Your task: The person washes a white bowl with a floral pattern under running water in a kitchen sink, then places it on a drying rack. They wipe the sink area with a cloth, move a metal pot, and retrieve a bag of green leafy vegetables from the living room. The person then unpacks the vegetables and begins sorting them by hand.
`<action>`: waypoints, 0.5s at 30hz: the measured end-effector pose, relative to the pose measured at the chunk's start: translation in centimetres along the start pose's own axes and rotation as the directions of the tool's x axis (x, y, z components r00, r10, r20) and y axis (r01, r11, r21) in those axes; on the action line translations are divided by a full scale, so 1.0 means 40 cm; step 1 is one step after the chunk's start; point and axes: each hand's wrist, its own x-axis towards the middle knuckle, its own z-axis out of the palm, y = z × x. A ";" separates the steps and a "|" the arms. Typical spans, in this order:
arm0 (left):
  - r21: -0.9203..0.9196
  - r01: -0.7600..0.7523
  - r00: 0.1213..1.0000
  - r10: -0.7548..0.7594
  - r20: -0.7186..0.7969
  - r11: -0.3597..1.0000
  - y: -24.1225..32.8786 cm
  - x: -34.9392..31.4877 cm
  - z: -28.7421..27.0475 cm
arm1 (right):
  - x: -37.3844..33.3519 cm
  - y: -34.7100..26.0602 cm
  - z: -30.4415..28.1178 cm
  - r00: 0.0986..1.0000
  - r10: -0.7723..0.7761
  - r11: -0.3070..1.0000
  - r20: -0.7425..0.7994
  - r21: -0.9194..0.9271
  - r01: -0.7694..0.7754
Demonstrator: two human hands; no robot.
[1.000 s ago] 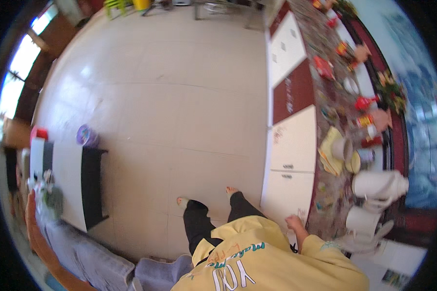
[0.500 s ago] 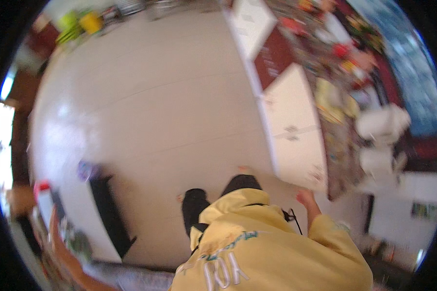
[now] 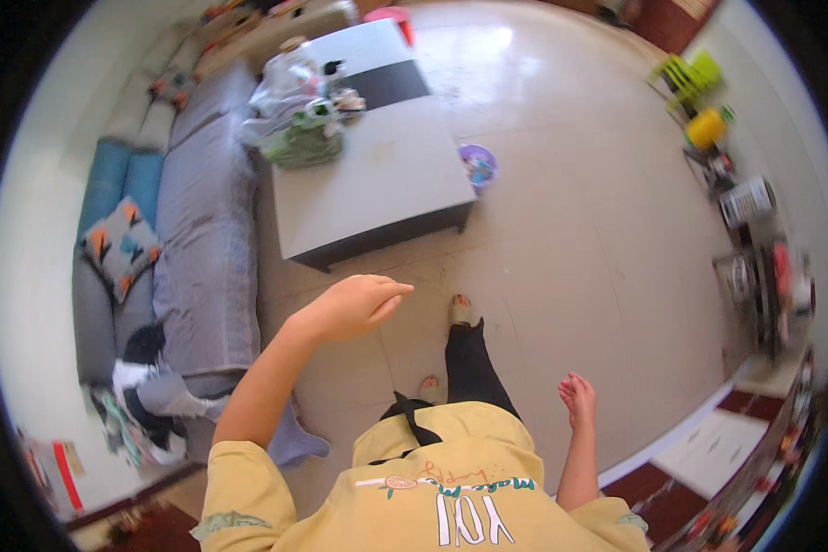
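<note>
My left hand [image 3: 354, 305] is held out in front of my body, its back turned up and its fingers loosely stretched, holding nothing. Past it stands a low white coffee table [image 3: 386, 184] with a dark end panel, which the hand does not touch. My right hand [image 3: 577, 400] hangs over the floor at my right side, empty, with the fingers slightly bent and apart. On the table lie a green plastic bag [image 3: 305, 143], a clear plastic bag [image 3: 290, 83] and a dark-topped pump bottle [image 3: 336, 74].
A grey sofa [image 3: 207, 212] runs along the left, with a patterned cushion [image 3: 122, 247] and heaped clothes [image 3: 152, 405]. Beside the table sits a purple bin [image 3: 478, 166]. Along the right wall are a green chair [image 3: 690, 75], a yellow container [image 3: 708, 129] and low cabinets [image 3: 708, 451].
My view has swung left, from the cluttered counter to the sofa and coffee table. My left arm has come in from the far left to the front of my body.
</note>
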 end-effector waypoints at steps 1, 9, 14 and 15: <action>-0.003 0.053 0.998 -0.053 -0.032 0.999 -0.042 0.000 0.004 | 0.050 -0.039 0.053 0.998 0.027 0.997 0.050 -0.076 -0.023; -0.165 0.477 0.786 -0.503 -0.359 0.863 -0.310 -0.055 -0.056 | 0.324 -0.355 0.689 0.893 0.001 0.768 0.451 -0.572 0.288; -0.370 0.577 0.641 -0.685 -0.347 0.728 -0.393 -0.071 -0.026 | 0.336 -0.529 1.193 0.660 -0.126 0.655 0.741 -0.437 0.616; -0.398 0.605 0.615 -0.722 -0.317 0.690 -0.411 -0.079 -0.015 | 0.331 -0.552 1.284 0.624 -0.133 0.656 0.770 -0.404 0.638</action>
